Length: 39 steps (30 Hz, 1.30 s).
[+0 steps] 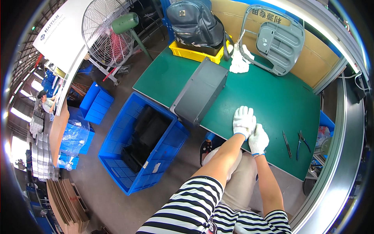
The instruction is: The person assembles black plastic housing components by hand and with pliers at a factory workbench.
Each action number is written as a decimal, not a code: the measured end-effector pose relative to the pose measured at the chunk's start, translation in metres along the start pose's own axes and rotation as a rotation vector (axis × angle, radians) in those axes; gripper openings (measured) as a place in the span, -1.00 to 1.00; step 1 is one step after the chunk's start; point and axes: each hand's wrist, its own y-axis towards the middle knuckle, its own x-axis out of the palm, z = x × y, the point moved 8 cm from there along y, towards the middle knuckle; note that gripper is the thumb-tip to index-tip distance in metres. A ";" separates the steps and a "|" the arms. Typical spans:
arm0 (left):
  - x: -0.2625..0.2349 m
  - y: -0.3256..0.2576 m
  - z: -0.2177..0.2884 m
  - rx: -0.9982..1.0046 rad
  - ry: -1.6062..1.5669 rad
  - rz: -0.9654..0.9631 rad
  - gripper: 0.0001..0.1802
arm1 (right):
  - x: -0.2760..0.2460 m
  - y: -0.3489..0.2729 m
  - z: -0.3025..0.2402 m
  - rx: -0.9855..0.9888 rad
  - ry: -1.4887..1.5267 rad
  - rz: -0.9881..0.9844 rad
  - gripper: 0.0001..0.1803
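Note:
My left hand (244,121), in a white knit glove with a blue cuff edge, is over the near edge of the green table (269,105), palm down with its fingers stretched out. Right beside it, my right hand (258,140) wears a matching glove. Its fingers are curled against the side of the left glove near the wrist; what they grip is hidden. To the left of my hands, a dark grey box-shaped housing (202,89) rests on the table, partly over the edge. A pen-like tool (287,144) and blue-handled pliers (302,143) lie to the right.
A blue crate (134,181) holding black parts stands on the floor at left. At the table's back are a black backpack (196,25) in a yellow tray (185,55), a white cloth (239,61) and a grey plastic frame (278,45). A fan (105,33) stands beyond; a person (47,103) is far left.

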 end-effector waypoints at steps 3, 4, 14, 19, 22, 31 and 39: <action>0.002 0.001 -0.002 -0.015 -0.004 -0.030 -0.72 | 0.006 0.001 0.003 0.027 0.003 -0.072 -0.87; -0.003 0.000 -0.001 0.001 0.007 0.030 -0.71 | 0.005 0.000 0.002 0.026 0.015 -0.075 -0.87; 0.002 0.000 -0.002 0.013 0.023 0.002 -0.67 | 0.005 0.000 0.002 0.010 0.009 -0.025 -0.91; 0.001 0.000 0.001 0.040 0.025 0.051 -0.64 | 0.000 0.001 0.001 -0.018 0.062 0.011 -0.98; 0.004 0.000 0.000 0.045 0.021 0.044 -0.62 | -0.002 0.002 0.000 -0.016 0.062 0.011 -0.98; 0.006 -0.001 0.000 0.028 0.020 0.008 -0.62 | 0.000 0.000 0.002 -0.008 0.058 0.003 -0.97; 0.000 -0.003 0.001 0.069 0.004 0.129 -0.68 | 0.000 0.000 0.002 0.002 0.037 -0.005 -0.96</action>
